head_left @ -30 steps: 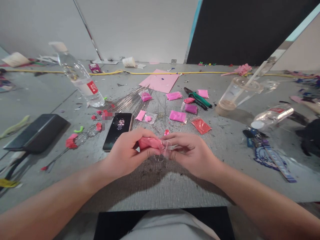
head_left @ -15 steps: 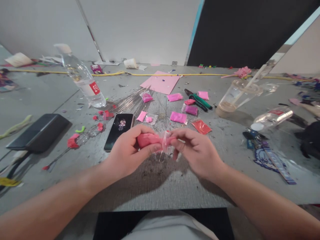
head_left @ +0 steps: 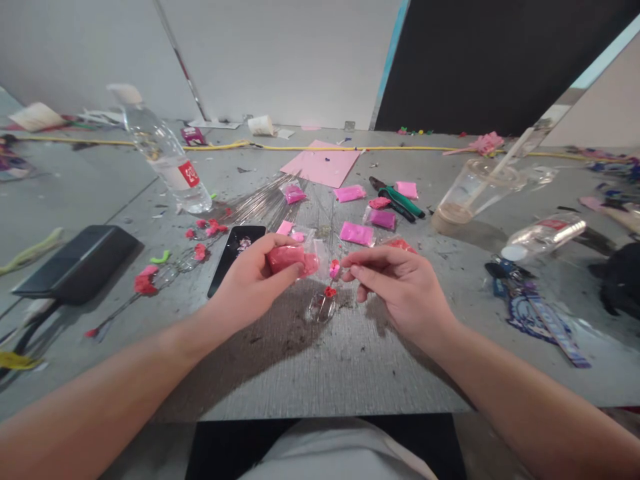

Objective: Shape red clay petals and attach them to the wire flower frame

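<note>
My left hand (head_left: 263,270) is closed around a clear plastic packet of red modelling clay (head_left: 287,260), its open end facing right. A short gap away, my right hand (head_left: 393,273) pinches a small bit of red clay (head_left: 355,265) between thumb and fingertips; most of the bit is hidden. Between the hands, on the table, lies a bent wire piece (head_left: 323,307) with red clay on it and a pink-red blob (head_left: 335,269) just above. A phone (head_left: 235,257) lies partly under my left hand. An orange-red packet (head_left: 401,245) shows behind my right hand.
Several pink clay packets (head_left: 357,233), green-handled pliers (head_left: 400,202) and a bundle of thin wires (head_left: 265,200) lie beyond my hands. A water bottle (head_left: 167,157) and black power bank (head_left: 80,262) stand left; a plastic cup (head_left: 467,193) and keys (head_left: 510,277) are right.
My right hand has come away from the packet's mouth, moving slightly right with a small bit of clay. My left hand has shifted a little left with the packet, uncovering the wire piece.
</note>
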